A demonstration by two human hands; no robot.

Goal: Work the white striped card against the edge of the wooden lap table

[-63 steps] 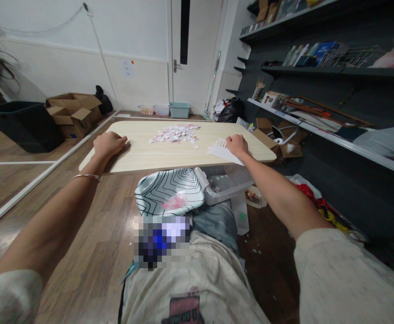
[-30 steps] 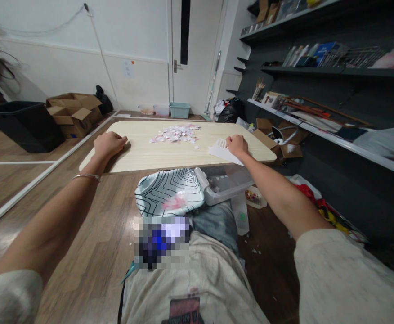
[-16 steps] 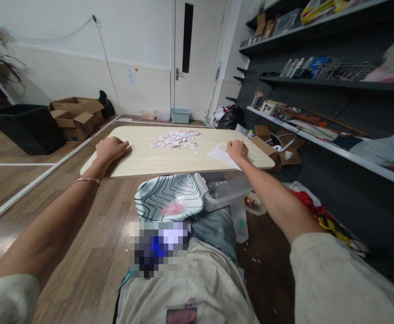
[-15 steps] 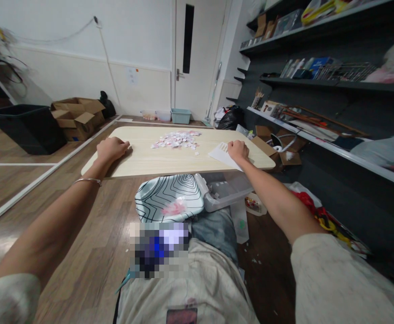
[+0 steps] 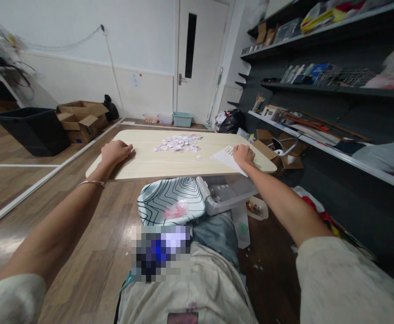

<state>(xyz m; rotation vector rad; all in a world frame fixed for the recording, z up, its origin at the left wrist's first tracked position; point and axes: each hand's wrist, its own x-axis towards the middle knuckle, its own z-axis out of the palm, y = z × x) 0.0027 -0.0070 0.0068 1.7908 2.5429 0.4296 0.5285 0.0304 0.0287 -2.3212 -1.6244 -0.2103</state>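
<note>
A low pale wooden table stands before me. Toward its left end rests my left hand, its fingers curled in and nothing visible in them. My right hand is closed in a loose fist near the right end, on or against a white sheet with pale strips along its upper part. How far its fingers touch the sheet is hidden. Between the hands, toward the far edge, lies a heap of small white and pinkish paper pieces. One small white piece lies apart from the heap.
Close to me are a patterned tray with a pink packet and a clear plastic box. A black bin and cardboard boxes stand left. Dark shelves line the right wall; a teal basket sits by the door.
The view has shifted slightly, so the scene sits a little lower and further right. Both hands keep their places on the table, and the paper heap looks the same.
</note>
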